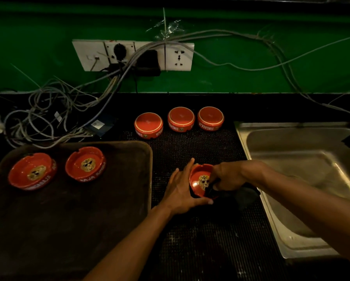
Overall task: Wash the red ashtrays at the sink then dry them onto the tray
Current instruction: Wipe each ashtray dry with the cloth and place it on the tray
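Observation:
A red ashtray [199,179] with a gold lion print sits tilted on the black mat between tray and sink. My left hand [182,187] holds it, thumb under the near rim and fingers round the left side. My right hand [228,175] pinches a dark cloth [245,196] and presses it inside the ashtray. Two ashtrays [32,171] [85,164] lie face up on the brown tray [72,209]. Three ashtrays [148,125] [181,118] [210,117] stand upside down on the mat further back.
A steel sink [303,163] takes up the right side. A black dotted mat [202,236] covers the counter. Tangled cables [48,116] lie at the back left under a wall socket panel [133,55] on the green wall.

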